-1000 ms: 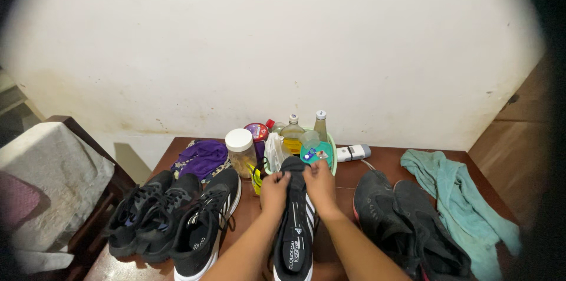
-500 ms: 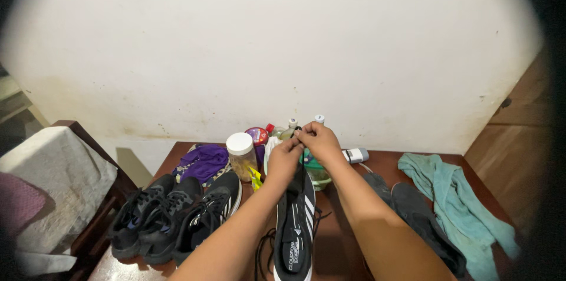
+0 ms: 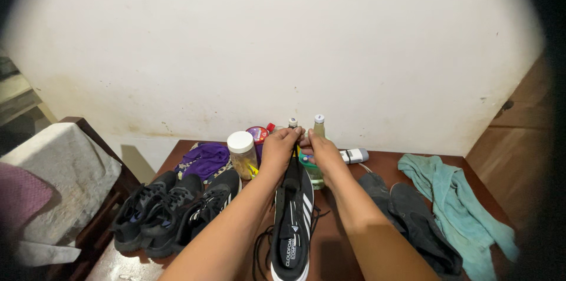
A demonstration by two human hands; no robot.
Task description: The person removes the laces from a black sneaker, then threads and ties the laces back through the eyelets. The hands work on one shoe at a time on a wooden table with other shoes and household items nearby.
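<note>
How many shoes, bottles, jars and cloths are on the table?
Shoes: 6 — black-and-white sneaker in the left hand and right hand, three black sneakers on the left, two dark shoes on the right.
Bottles: 2
White-lidded jar: 1
Cloths: 2 — purple cloth, teal towel
Total: 11

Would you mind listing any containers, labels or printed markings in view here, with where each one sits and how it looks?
Jar: left of the left hand; clear, wide white lid.
Round tin: behind the jar; red and purple printed top.
Two bottles: by the wall, behind the right hand; clear, white caps.
Insole print: inside the black shoe; white lettering.
White device: right of the bottles; oblong.
</note>
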